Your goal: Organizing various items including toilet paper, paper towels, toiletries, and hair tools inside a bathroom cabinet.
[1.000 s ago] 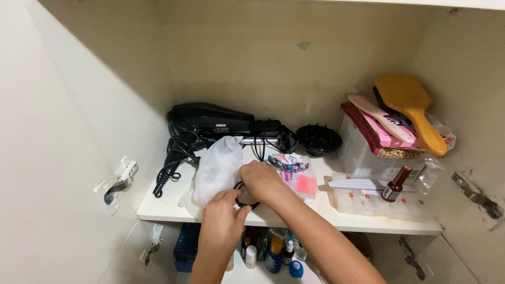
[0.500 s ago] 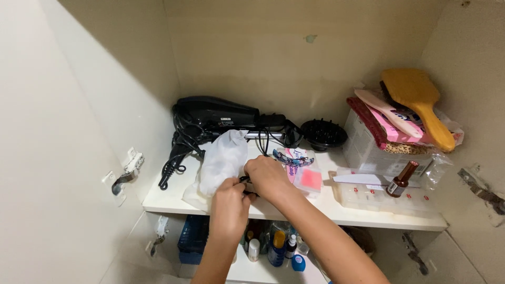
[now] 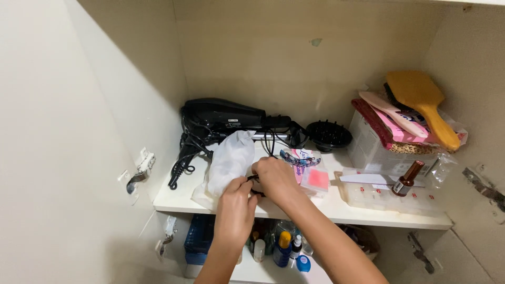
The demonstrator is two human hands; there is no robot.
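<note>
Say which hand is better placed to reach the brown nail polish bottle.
Right, probably. The right hand is on the side toward the brown nail polish bottle; the left hand sits farther away, beside the white bag.

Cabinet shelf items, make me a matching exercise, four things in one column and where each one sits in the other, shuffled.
Things:
1. black hair dryer
2. wooden hairbrush
3. small brown bottle
4. white cloth

Places:
A. top of the pile at the right
B. on the clear tray at the front right
C. back left of the shelf
D. just left of the two hands

Pairs: 1-C, 2-A, 3-B, 4-D
</note>
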